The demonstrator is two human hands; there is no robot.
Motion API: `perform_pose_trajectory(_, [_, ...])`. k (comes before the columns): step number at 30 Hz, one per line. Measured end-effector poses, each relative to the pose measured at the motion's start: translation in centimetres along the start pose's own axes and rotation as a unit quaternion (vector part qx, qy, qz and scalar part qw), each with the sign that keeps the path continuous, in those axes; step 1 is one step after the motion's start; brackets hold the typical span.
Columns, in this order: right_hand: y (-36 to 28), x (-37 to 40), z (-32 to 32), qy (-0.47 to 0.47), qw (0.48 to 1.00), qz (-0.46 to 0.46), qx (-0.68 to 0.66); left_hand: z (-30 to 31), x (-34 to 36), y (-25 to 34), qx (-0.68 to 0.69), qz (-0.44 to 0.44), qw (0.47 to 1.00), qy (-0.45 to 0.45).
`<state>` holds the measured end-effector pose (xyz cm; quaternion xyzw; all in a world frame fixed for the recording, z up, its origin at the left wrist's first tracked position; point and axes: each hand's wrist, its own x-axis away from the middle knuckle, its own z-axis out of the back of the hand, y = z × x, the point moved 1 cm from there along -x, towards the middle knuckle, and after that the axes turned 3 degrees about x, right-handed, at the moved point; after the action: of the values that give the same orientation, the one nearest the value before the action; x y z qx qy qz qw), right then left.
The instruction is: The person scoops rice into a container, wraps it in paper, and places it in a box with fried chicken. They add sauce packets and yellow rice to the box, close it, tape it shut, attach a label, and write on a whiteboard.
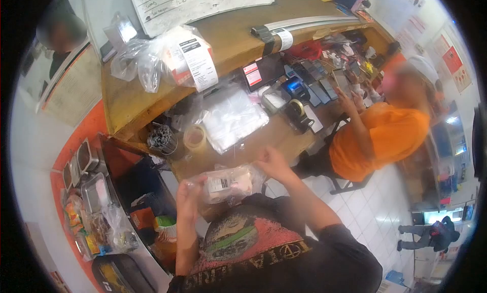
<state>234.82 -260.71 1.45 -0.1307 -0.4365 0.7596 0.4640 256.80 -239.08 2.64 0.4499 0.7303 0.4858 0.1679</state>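
Note:
In the head view, a clear plastic bag point(227, 184) is held level in front of my dark printed shirt. Inside it lies a pale package with a white printed label point(219, 184). My left hand point(189, 194) is closed on the bag's left edge. At its upper right corner, my right hand point(274, 164) has its fingers curled and pinched on the plastic. Just beyond, on the wooden counter, are a roll of clear tape point(195, 137) and a stack of clear plastic bags point(234, 116).
A bagged parcel with a receipt point(188, 59) rests on the raised ledge. A wire cup point(162, 139) stands left. Several phones point(310, 75) and a tape dispenser point(298, 114) lie right, near a seated person in orange point(381, 136). Metal trays point(96, 191) line the left shelf.

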Motion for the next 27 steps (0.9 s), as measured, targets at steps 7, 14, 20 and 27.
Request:
perform_pose_trajectory(7, [4.0, 0.8, -4.3, -0.198, 0.896, -0.174, -0.358, 0.1, -0.7, 0.8, 0.066, -0.025, 0.997, -0.013])
perform_pose_trajectory(14, [-4.7, 1.0, 2.0, -0.134, 0.939, -0.021, -0.315, -2.6, 1.1, 4.1, -0.058, -0.058, 0.997, -0.012])
perform_pose_trajectory(20, [-7.2, -0.3, 4.2, -0.219, 0.932, 0.158, -0.240, -1.5, 0.6, 1.1, -0.168, -0.100, 0.980, -0.021])
perform_pose_trajectory(27, [-3.3, -15.6, -1.8, -0.039, 0.983, 0.155, -0.089, -2.7, 1.1, 2.4, -0.154, -0.022, 0.988, 0.023])
